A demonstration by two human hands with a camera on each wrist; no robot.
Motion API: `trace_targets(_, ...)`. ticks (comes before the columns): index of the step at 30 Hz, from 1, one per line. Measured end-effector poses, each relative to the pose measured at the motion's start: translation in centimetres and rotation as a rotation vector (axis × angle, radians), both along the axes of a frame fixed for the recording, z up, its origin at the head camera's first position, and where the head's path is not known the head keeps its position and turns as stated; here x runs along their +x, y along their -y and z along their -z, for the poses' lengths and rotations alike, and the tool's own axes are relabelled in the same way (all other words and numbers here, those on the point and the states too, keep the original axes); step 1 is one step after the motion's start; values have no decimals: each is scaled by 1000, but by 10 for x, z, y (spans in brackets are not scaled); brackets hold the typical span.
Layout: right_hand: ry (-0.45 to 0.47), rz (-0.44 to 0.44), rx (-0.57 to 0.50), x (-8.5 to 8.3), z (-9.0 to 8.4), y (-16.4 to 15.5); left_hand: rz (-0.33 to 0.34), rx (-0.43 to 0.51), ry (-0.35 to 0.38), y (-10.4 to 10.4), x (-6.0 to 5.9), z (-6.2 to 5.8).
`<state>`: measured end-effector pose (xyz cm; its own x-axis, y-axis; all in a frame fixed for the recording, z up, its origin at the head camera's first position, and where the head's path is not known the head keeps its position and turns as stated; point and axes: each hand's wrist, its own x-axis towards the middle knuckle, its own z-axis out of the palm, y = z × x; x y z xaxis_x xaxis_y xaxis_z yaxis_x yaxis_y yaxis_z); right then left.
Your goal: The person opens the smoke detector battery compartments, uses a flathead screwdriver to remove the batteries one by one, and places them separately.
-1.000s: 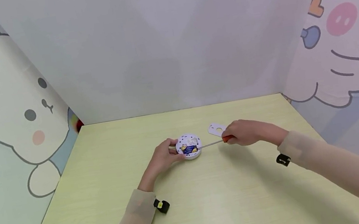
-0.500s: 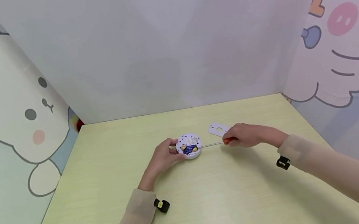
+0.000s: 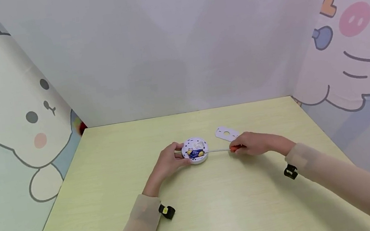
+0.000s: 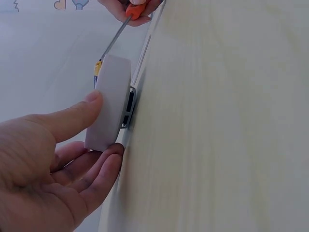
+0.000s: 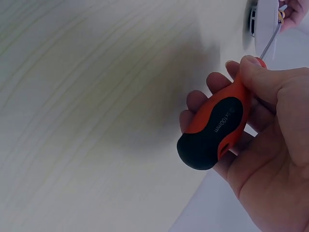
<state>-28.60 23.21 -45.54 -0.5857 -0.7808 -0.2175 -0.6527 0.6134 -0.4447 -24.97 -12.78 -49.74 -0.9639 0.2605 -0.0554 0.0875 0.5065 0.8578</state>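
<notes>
While the blue-and-yellow battery (image 3: 195,154) sits in the face of the round white device (image 3: 192,143) on the table (image 3: 199,216), my left hand (image 3: 168,160) grips that device's rim between thumb and partly curled fingers. My right hand (image 3: 253,144), wrapped round the handle of the screwdriver (image 5: 212,125), has dropped a little, levelling the shaft (image 3: 219,150) at the battery's end, so I judge it bears there without having freed the battery.

My head view is bright and even; the beige fabric right sleeve (image 3: 335,173) casts a soft shadow on the pale yellow wood-grain tabletop (image 3: 110,189). My wrist views run dimmer and greyer, the right one showing a broad, blurry-edged shadow.
</notes>
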Motion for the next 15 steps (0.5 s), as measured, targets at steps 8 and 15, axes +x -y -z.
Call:
trace_targets(8, -2, 5, -19, 1, 5, -1, -4, -5, 15, 1, 1, -1)
trace_targets(15, 21, 9, -27, 4, 3, -1, 1, 11, 15, 1, 1, -1)
